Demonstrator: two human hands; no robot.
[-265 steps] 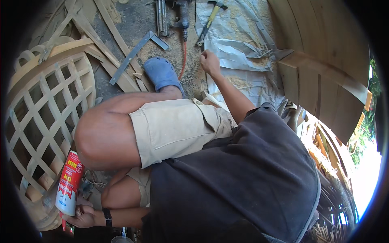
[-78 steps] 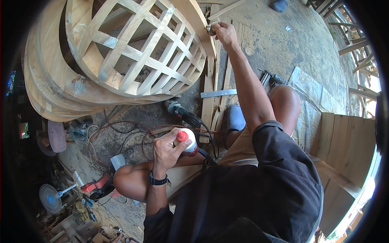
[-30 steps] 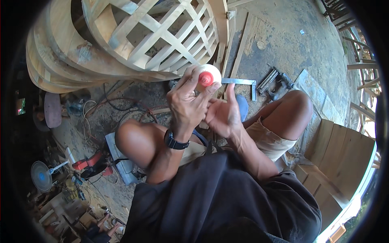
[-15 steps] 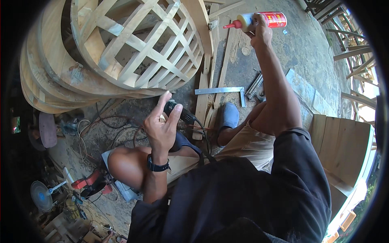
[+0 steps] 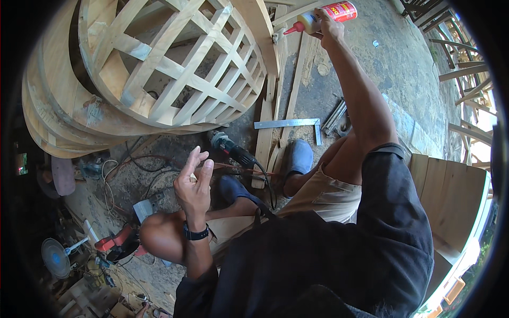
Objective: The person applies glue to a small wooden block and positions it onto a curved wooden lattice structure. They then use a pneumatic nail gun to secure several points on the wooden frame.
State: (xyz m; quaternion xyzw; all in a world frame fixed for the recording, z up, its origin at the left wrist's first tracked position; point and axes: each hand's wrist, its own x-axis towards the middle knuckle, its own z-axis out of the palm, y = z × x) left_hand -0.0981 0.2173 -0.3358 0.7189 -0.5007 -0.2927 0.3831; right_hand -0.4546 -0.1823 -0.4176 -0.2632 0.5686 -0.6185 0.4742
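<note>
My right hand grips a glue bottle at far right, tilted with its red nozzle pointing left. The bottle is red and white with pale yellow contents. Lower left, my left hand is raised, its thumb and upper fingers apart. A small pale piece, apparently wood, shows in its palm, mostly hidden by the fingers. Beyond this hand stands a rounded wooden frame with a lattice face, not touched by either hand. An angle grinder lies on the floor between my left hand and the lattice.
A metal try square rests across wooden strips on the floor. Cables trail beneath the frame. A small fan and a red tool stand at left. Wooden boxwork is beside my right arm.
My right hand has moved left and slightly farther away with the glue bottle. My left hand has drawn down and left, away from the lattice, uncovering more of the grinder.
</note>
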